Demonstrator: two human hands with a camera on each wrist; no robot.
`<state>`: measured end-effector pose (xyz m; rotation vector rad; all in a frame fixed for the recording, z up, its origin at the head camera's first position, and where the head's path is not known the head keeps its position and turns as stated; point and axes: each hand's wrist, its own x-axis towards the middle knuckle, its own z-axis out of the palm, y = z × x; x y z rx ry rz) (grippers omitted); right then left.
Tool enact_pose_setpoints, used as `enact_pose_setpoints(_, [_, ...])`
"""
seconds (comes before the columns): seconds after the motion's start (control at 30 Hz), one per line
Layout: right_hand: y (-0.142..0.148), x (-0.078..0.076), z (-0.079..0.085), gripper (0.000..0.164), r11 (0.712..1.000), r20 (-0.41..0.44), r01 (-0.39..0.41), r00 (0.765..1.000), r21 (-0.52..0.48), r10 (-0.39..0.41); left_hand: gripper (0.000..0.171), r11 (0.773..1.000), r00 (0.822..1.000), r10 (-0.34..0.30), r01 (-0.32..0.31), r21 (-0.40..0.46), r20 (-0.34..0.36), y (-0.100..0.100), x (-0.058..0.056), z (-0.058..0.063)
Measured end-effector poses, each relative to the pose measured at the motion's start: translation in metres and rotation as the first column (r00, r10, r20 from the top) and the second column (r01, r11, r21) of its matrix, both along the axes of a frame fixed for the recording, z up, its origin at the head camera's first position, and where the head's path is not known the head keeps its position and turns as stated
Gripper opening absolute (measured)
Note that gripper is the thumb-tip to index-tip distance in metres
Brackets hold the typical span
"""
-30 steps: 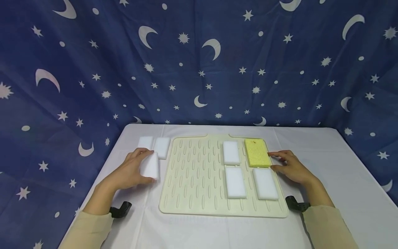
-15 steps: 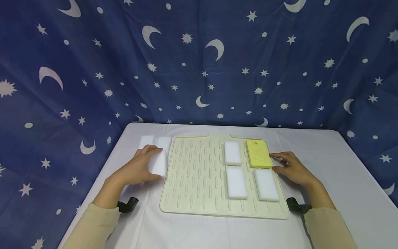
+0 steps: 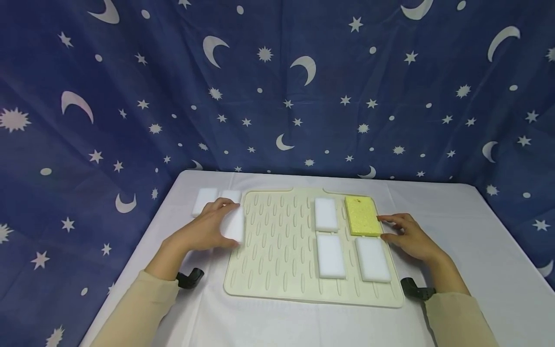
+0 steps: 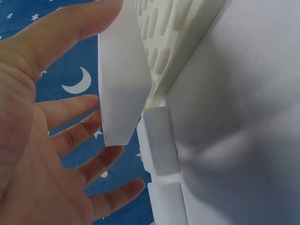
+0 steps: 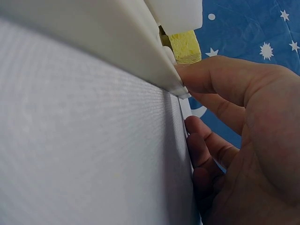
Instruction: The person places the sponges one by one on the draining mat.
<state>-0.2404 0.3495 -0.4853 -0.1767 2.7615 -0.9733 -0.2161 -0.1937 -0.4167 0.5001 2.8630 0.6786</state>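
My left hand [image 3: 201, 230] pinches a white sponge [image 3: 234, 225] between thumb and fingers, above the left edge of a cream ribbed mat [image 3: 269, 250]. In the left wrist view the sponge [image 4: 123, 79] appears lifted, its long side under the thumb. My right hand [image 3: 409, 236] rests at the mat's right edge beside a yellow sponge [image 3: 362, 216]. Its thumb touches the mat's rim in the right wrist view, the other fingers loosely bent. White sponges lie on the mat's right half: one upper [image 3: 325, 214], one lower [image 3: 331, 256], and one below the yellow sponge [image 3: 373, 259].
Two more white sponges lie on the white tablecloth [image 3: 277, 323] left of the mat, one far left [image 3: 205, 201] and one partly hidden behind my left hand [image 3: 231, 195]. A dark blue curtain [image 3: 243, 72] with moons and stars hangs behind the table.
My left hand has carried the white sponge rightward and slightly away from me, from the tablecloth to the mat's left edge. My right hand stays beside the yellow sponge.
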Motion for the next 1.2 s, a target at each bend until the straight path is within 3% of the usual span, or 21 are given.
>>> enact_pose_setpoints(1.2, [-0.002,0.002,0.001,0.062,1.0,0.006,-0.002,1.0,-0.01,0.002,0.097,0.995,0.995,-0.103,0.103,-0.017,-0.012,0.042,-0.025,0.004])
